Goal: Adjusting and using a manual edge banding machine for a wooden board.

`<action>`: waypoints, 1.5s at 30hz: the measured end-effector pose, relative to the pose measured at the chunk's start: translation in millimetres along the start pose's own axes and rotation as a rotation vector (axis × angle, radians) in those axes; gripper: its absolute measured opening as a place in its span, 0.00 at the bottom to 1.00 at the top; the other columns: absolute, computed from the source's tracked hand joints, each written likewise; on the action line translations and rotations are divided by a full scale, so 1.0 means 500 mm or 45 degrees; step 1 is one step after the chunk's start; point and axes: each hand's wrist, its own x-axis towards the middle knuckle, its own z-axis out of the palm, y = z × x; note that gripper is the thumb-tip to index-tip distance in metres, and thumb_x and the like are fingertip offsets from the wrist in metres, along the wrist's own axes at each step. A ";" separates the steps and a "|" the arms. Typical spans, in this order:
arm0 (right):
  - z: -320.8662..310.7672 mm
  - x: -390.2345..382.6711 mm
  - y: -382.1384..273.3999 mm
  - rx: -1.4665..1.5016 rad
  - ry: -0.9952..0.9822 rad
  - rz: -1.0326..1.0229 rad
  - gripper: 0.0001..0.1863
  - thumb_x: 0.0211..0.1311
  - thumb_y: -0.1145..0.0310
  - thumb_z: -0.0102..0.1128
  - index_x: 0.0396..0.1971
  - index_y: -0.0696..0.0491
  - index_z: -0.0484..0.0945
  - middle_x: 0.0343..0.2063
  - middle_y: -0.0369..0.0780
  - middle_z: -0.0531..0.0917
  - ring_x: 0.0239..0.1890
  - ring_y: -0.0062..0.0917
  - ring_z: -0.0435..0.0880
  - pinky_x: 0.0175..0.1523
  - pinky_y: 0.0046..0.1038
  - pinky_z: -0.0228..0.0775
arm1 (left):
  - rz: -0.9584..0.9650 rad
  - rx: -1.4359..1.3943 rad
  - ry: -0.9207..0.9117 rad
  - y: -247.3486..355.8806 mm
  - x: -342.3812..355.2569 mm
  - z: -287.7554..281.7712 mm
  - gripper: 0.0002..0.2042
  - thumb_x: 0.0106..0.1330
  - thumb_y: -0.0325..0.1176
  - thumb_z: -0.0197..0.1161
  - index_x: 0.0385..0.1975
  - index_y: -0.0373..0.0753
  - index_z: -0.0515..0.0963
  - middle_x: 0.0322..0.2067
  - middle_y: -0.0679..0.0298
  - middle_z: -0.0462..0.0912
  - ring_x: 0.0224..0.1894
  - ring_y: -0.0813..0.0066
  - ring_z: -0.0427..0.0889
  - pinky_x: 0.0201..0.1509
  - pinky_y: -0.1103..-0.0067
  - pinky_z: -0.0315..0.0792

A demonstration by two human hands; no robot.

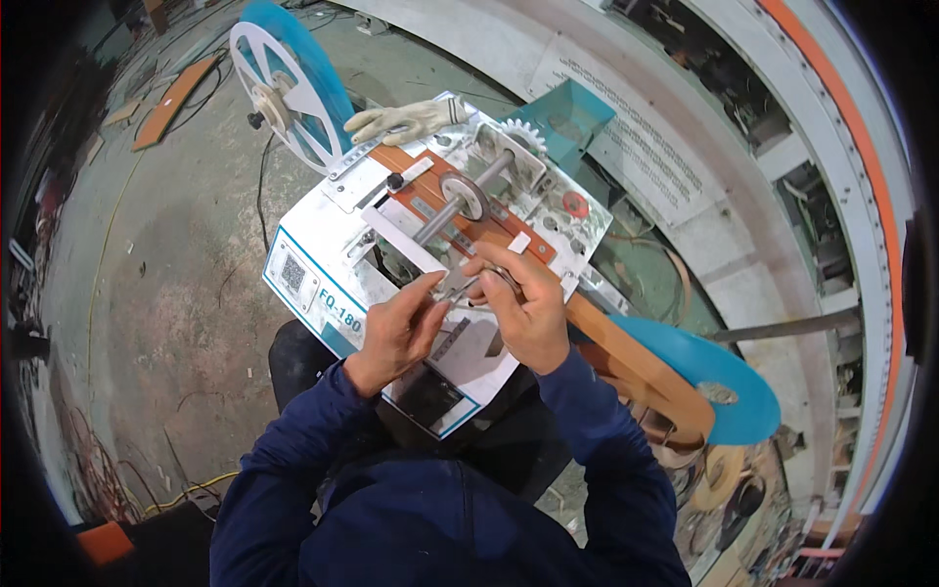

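Observation:
My left hand [396,333] and my right hand [528,305] meet over the near side of a white tabletop machine [337,279] with blue trim. The fingers of my right hand are curled round a small, thin metal piece [469,290], too small to name. Thumb and forefinger of my left hand come together at its left end; what they pinch, if anything, cannot be made out. Just beyond my hands, a metal shaft [435,223] with a round wheel [464,197] crosses a brown strip [509,227] lying along the machine.
A pale work glove [406,121] lies at the machine's back edge, near a white gear [525,135]. Left stands a spoked white reel [259,73] with a blue disc; right, a blue disc [743,367] beside a brown band [641,357]. Behind is a green bin [572,117].

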 end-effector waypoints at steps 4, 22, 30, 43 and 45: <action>-0.031 0.030 -0.009 0.088 0.077 0.056 0.16 0.69 0.71 0.50 0.54 0.61 0.72 0.39 0.42 0.82 0.32 0.19 0.81 0.39 0.22 0.76 | -0.132 -0.102 0.421 -0.047 0.001 -0.057 0.18 0.64 0.23 0.58 0.54 0.32 0.71 0.24 0.65 0.76 0.24 0.81 0.74 0.30 0.83 0.70; -0.104 0.462 0.064 -0.091 0.556 -0.234 0.14 0.71 0.68 0.49 0.47 0.63 0.73 0.38 0.44 0.82 0.32 0.24 0.83 0.37 0.23 0.78 | -0.043 0.393 0.494 -0.203 0.043 -0.084 0.21 0.59 0.26 0.62 0.54 0.35 0.70 0.34 0.60 0.79 0.37 0.62 0.77 0.46 0.71 0.67; -0.090 0.545 0.136 -0.206 0.536 0.018 0.10 0.70 0.71 0.48 0.43 0.62 0.74 0.34 0.43 0.82 0.29 0.24 0.83 0.34 0.22 0.78 | -0.095 0.339 0.486 -0.202 0.040 -0.092 0.20 0.58 0.25 0.63 0.52 0.35 0.72 0.34 0.59 0.80 0.38 0.62 0.78 0.46 0.71 0.67; -0.109 0.564 0.161 -0.233 0.550 0.062 0.12 0.70 0.70 0.47 0.42 0.62 0.74 0.33 0.43 0.82 0.28 0.24 0.82 0.32 0.22 0.77 | -0.088 0.358 0.515 -0.204 0.046 -0.087 0.20 0.57 0.26 0.64 0.51 0.35 0.73 0.34 0.60 0.80 0.37 0.63 0.78 0.46 0.72 0.67; -0.109 0.566 0.152 -0.232 0.547 0.090 0.12 0.70 0.69 0.47 0.42 0.62 0.75 0.32 0.43 0.82 0.28 0.24 0.82 0.32 0.22 0.78 | -0.100 0.357 0.506 -0.204 0.046 -0.089 0.20 0.57 0.26 0.64 0.51 0.35 0.73 0.34 0.60 0.80 0.37 0.63 0.78 0.45 0.72 0.67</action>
